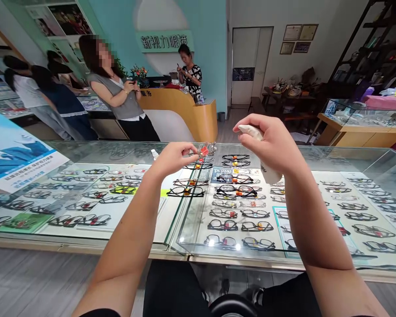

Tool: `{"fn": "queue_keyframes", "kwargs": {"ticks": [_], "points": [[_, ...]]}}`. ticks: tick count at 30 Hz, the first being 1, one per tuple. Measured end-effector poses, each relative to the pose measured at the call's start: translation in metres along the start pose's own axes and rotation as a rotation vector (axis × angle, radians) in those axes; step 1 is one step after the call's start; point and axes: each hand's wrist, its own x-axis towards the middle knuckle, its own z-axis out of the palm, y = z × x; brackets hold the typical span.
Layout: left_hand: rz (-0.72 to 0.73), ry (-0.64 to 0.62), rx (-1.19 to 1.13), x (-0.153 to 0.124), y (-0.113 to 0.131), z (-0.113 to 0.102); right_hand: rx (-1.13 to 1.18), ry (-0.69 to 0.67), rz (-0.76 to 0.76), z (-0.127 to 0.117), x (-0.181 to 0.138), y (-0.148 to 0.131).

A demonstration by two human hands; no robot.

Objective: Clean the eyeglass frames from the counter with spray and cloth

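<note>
My left hand (173, 159) is raised over the glass display counter (86, 147) and pinches a pair of clear-framed glasses (207, 149) with a small red tag. To its right, my right hand (272, 143) is closed around a white cloth (251, 130) whose tail hangs below the palm. Both hands hover a short way apart above the counter. Under the glass lie rows of several spectacle frames (234, 190) on white trays.
A blue poster (16, 154) lies on the counter at left. Beyond it, several people stand by other counters, and one stands behind an orange reception desk (191, 112). More glass cases (363, 116) and dark shelves are at right.
</note>
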Motion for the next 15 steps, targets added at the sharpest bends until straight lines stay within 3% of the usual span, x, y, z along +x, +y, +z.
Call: {"fn": "queue_keyframes", "kwargs": {"ticks": [5,11,15], "points": [[-0.147,-0.245,0.202,-0.005,-0.039,0.012,-0.022,-0.028,-0.004,0.002,-0.002,-0.003],[-0.130,-0.401,0.273,0.002,-0.050,0.027,-0.068,-0.053,-0.020,0.006,-0.003,0.001],[-0.139,-0.439,0.300,0.004,-0.056,0.038,-0.106,-0.067,-0.056,0.007,-0.003,-0.001]]}}
